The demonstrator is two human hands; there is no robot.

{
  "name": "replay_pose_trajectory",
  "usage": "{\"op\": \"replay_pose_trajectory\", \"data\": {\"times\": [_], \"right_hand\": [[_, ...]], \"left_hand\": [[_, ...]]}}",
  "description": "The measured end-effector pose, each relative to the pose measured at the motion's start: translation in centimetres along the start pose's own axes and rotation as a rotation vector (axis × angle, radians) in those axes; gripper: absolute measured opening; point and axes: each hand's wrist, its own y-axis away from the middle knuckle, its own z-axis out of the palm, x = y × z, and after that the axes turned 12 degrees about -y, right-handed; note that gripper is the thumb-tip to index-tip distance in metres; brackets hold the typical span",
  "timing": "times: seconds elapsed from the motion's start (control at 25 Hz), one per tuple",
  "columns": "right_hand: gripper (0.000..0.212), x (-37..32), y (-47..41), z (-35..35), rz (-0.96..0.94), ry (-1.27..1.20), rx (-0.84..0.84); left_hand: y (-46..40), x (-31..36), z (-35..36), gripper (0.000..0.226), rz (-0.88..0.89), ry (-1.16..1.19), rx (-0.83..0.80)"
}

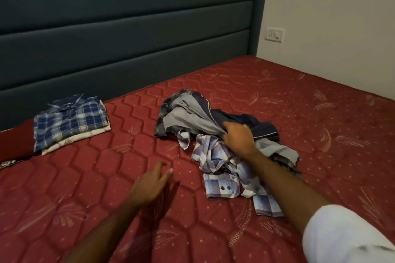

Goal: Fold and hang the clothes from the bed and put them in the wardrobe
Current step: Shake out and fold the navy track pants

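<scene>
While a red quilted mattress (277, 102) fills most of the frame, backed by a dark padded headboard (128, 17) across the upper left, the unfolded work is gathered in a crumpled pile of clothes (213, 139) at centre. At the left edge, a folded stack (68, 121) topped by a blue plaid shirt is laid near the headboard. Within the pile, a grey garment (186, 117) is seen uppermost at the back, a dark navy one (252, 124) to its right, and a pale checked shirt (222, 173) trailing toward the lower centre. The right hand (238, 140) is closed on a fold of the grey garment, fingers curled into the cloth. The left hand (150, 186) is held apart over bare mattress at lower centre, fingers loosely spread, holding nothing. For a clean separation, the grey piece would best be lifted by a seam or collar while the checked shirt is pinned down with the free hand, so that tangled sleeves are not dragged along.
</scene>
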Motion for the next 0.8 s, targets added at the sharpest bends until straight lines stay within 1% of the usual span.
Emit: {"op": "replay_pose_trajectory", "data": {"times": [0.04,0.08,0.12,0.16,0.2,0.24,0.32,0.36,0.4,0.44,0.48,0.52,0.56,0.6,0.64,0.68,0.72,0.76,0.8], "right_hand": [[0.019,-0.9,2.3,0.1,-0.069,-0.015,-0.039],[0.019,-1.8,4.7,0.4,-0.134,-0.053,-0.130],[0.020,-2.8,6.8,0.9,-0.198,-0.113,-0.258],[0.022,-3.5,8.4,1.3,-0.250,-0.170,-0.382],[0.025,-4.1,9.5,1.6,-0.280,-0.218,-0.451],[0.028,-4.3,9.8,1.4,-0.294,-0.267,-0.406],[0.029,-3.2,7.8,0.3,-0.244,-0.362,-0.131],[0.031,-2.3,6.2,-0.7,-0.204,-0.337,0.013],[0.034,-0.8,4.4,-1.6,-0.131,-0.262,0.117],[0.038,1.0,2.5,-2.6,-0.037,-0.185,0.140],[0.043,2.6,0.8,-3.4,0.041,-0.154,0.080],[0.045,3.9,-0.7,-3.9,0.076,-0.172,-0.043],[0.042,4.5,-1.4,-4.0,0.073,-0.207,-0.174],[0.035,4.9,-1.7,-3.5,0.049,-0.232,-0.249],[0.027,5.1,-1.6,-3.0,0.020,-0.220,-0.236],[0.022,5.2,-1.3,-2.4,0.005,-0.179,-0.174],[0.020,5.3,-1.0,-1.9,0.003,-0.114,-0.101],[0.020,5.4,-0.7,-1.7,0.017,-0.089,-0.070],[0.020,5.4,-0.4,-1.6,0.059,-0.128,-0.086]], "left_hand": [[-0.7,0.8,-0.4,0.039,-0.014,0.185,0.022],[-1.4,1.7,-0.8,0.036,0.002,0.308,0.083],[-2.0,2.7,-1.3,0.037,0.061,0.350,0.149],[-2.2,3.9,-1.8,0.044,0.152,0.328,0.192],[-2.1,5.1,-2.2,0.051,0.253,0.265,0.200],[-1.8,6.2,-2.6,0.054,0.347,0.164,0.190],[-2.3,7.5,-3.1,0.049,0.468,-0.031,0.200],[-3.0,7.9,-3.3,0.048,0.489,-0.064,0.226],[-4.0,8.1,-3.5,0.049,0.478,-0.054,0.232],[-5.2,8.5,-3.7,0.049,0.460,-0.034,0.229],[-6.5,9.1,-3.9,0.050,0.443,-0.021,0.220],[-7.8,9.8,-4.0,0.051,0.444,-0.009,0.220],[-9.0,10.6,-4.1,0.052,0.452,0.005,0.218],[-10.3,11.5,-4.1,0.054,0.468,0.021,0.209],[-11.2,12.4,-4.1,0.057,0.484,0.019,0.196],[-12.0,13.1,-3.9,0.060,0.498,-0.004,0.181],[-12.7,13.7,-3.8,0.063,0.505,-0.045,0.153],[-13.1,14.1,-3.6,0.066,0.505,-0.093,0.115],[-13.2,14.4,-3.2,0.068,0.497,-0.134,0.068]]}}
